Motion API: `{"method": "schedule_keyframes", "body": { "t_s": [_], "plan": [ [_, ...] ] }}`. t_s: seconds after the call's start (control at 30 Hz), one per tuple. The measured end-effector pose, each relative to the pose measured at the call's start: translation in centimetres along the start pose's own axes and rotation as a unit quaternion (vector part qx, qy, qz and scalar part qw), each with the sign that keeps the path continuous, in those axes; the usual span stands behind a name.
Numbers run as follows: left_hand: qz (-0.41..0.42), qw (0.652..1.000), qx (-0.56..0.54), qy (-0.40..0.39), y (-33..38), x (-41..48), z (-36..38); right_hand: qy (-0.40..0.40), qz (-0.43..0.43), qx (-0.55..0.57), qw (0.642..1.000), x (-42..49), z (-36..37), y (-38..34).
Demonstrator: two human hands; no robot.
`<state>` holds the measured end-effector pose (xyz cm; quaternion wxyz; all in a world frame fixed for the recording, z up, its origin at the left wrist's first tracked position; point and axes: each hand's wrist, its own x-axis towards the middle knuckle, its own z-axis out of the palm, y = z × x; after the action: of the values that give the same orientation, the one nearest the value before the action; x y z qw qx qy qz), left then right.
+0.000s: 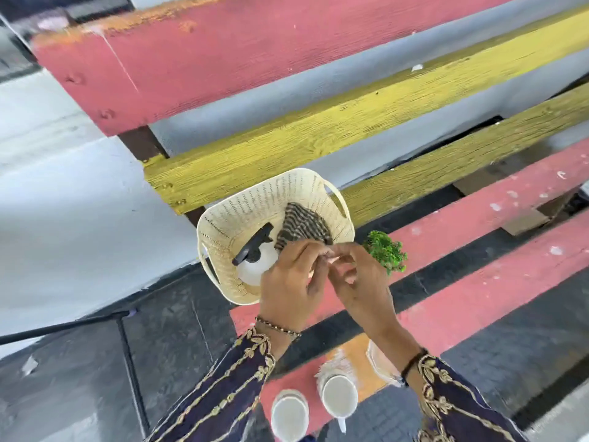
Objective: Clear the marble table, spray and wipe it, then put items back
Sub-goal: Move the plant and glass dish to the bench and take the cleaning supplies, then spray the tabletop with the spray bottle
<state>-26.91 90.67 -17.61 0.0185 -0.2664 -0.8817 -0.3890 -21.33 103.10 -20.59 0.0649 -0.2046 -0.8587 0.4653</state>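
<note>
A cream woven basket (255,202) stands on the painted bench. Inside it lie a white spray bottle (255,266) with a black trigger head and a striped cloth (299,224). My left hand (287,279) and my right hand (360,279) meet just over the basket's near right rim, fingertips pressed together around something small and pale that I cannot identify. The left fingertips are close to the cloth's lower edge; contact is unclear. A small green plant (387,250) sits right of the basket, behind my right hand. The marble table is out of view.
Two white cups (290,414) (339,397) stand on the bench's near red plank (478,301), below my wrists. Yellow planks (318,132) and another red plank (223,59) form the backrest. Dark paving (159,346) and a thin black metal frame (127,346) lie at the left.
</note>
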Motion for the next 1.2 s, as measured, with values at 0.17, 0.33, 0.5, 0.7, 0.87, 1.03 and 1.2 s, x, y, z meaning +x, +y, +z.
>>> {"method": "schedule_keyframes", "body": {
  "t_s": [0.17,0.33,0.5,0.7,0.87,1.03,1.2],
  "plan": [
    [-0.045,0.997,-0.017,0.056,-2.9,-1.0,-5.7,-0.070,-0.046,-0.037,0.996,2.2,6.0,-3.4],
    [-0.103,0.989,-0.023,0.101,-6.6,-3.1,-9.2,-0.090,0.030,-0.053,0.994,3.5,12.1,-4.3],
    [-0.132,0.985,-0.041,0.099,-9.1,-5.1,-10.5,0.002,0.017,-0.035,0.999,3.9,13.9,-4.1],
    [-0.185,0.975,-0.083,0.096,-9.3,-3.3,-7.9,0.008,-0.065,0.047,0.997,4.0,10.2,-3.7],
    [-0.340,0.937,-0.079,-0.014,-9.9,0.8,-2.2,0.045,-0.110,0.066,0.991,6.1,6.4,-4.3],
    [-0.459,0.876,-0.080,-0.127,-11.5,3.9,4.0,0.058,-0.151,0.031,0.986,9.2,4.2,-4.2],
    [-0.485,0.860,-0.033,-0.158,-12.8,5.3,8.1,0.047,-0.145,0.099,0.983,10.9,3.3,-3.1]
  ]
}}
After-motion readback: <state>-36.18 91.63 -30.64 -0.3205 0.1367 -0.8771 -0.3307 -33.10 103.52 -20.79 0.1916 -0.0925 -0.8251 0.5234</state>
